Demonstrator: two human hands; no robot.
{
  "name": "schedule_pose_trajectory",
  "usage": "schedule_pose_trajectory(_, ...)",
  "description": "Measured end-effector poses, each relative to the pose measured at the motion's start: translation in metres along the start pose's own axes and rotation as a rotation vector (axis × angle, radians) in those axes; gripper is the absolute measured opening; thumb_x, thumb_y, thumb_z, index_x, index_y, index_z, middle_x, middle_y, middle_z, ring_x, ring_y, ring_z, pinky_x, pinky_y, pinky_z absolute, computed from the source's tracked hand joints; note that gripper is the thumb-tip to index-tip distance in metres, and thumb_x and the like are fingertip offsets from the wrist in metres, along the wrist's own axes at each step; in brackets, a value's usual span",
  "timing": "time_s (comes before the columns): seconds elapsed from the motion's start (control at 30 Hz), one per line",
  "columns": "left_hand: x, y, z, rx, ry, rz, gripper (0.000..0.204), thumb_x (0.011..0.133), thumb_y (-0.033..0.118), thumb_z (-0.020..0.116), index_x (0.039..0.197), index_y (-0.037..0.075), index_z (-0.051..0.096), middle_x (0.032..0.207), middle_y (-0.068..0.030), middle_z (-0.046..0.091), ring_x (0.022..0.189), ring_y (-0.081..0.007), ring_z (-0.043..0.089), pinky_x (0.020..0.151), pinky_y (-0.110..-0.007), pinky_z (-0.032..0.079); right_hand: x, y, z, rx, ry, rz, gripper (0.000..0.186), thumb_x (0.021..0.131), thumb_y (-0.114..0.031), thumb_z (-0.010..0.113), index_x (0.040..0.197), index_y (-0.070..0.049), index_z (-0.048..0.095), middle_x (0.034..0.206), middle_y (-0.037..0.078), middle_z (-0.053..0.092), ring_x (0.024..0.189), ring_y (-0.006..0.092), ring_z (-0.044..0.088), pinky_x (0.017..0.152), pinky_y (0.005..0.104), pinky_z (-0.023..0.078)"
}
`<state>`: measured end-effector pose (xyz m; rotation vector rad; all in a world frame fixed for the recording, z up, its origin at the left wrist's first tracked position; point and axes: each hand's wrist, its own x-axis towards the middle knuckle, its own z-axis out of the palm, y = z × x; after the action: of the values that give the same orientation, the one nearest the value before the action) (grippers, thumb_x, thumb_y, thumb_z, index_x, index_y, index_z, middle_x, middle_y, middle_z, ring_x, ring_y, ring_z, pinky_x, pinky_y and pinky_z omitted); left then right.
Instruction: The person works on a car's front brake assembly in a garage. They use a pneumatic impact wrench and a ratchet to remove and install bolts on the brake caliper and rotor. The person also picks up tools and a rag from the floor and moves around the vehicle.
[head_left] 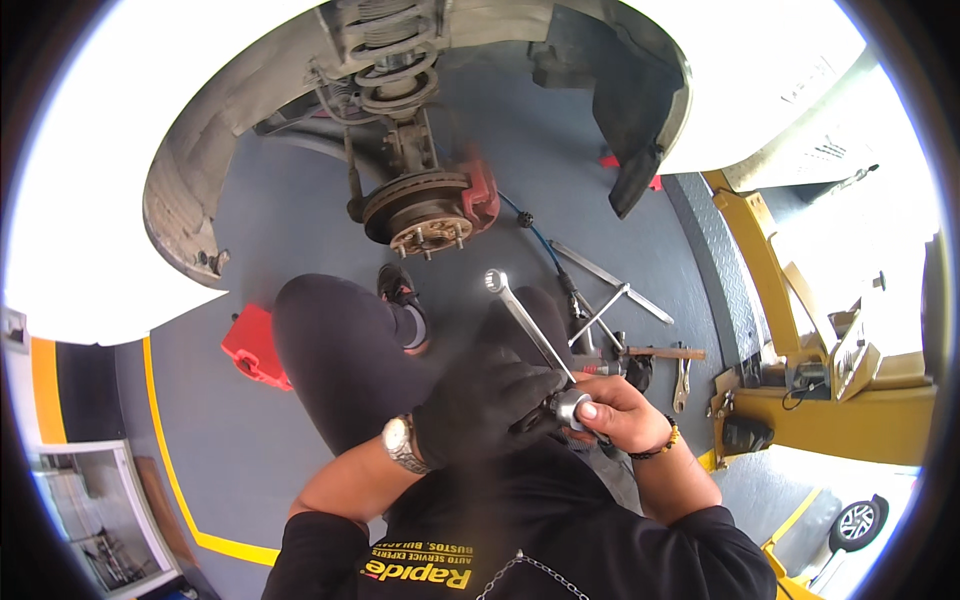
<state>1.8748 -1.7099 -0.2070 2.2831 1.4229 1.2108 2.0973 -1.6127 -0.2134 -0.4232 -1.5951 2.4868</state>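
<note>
My left hand (pixel 480 405), in a black glove, is closed in front of my chest, its fingertips against the tools. What those fingers grip is hidden by the glove. My right hand (pixel 625 412), bare, is closed around a silver round-headed tool that looks like a ratchet (pixel 572 405), the thumb lying on its head. A long silver combination wrench (pixel 530 325) slants up and left from between my two hands, ring end uppermost. Ahead is a bare wheel hub (pixel 430 237) with studs, a brake disc (pixel 415 200) and a red caliper (pixel 482 192).
A coil spring strut (pixel 395 80) rises inside the wheel arch (pixel 185 185). To the right on the grey floor lie a cross wrench (pixel 600 315), a blue air hose (pixel 545 245), a hammer (pixel 665 353) and a wrench (pixel 682 385). A red case (pixel 258 345) sits left; a yellow lift arm (pixel 840 420) stands right.
</note>
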Motion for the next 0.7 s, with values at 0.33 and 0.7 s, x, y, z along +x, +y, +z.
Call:
schedule_pose_trajectory(0.33,-0.012,-0.018,0.005,0.135,0.124,0.018,0.047,0.070,0.021,0.085,0.110,0.003,0.070,0.089,-0.0058,0.066,0.077,-0.0260,0.062,0.071,-0.039,0.051,0.011,0.017,0.002,0.053,0.066,-0.003,0.038,0.106,-0.030,0.051,0.089,0.003,0.060,0.075,0.003,0.049,0.059,0.0091,0.045,0.054,0.0258,0.037)
schedule_pose_trajectory(0.7,-0.014,-0.029,0.020,0.121,0.020,-0.202,0.035,0.075,0.011,0.079,0.107,0.002,0.069,0.088,-0.0137,0.066,0.080,-0.0334,0.064,0.071,-0.044,0.050,0.014,0.009,-0.002,-0.629,0.593,-0.131,0.062,0.071,-0.041,0.090,0.106,0.003,0.065,0.100,0.015,0.064,0.089,0.0267,0.065,0.080,0.0379,0.052)
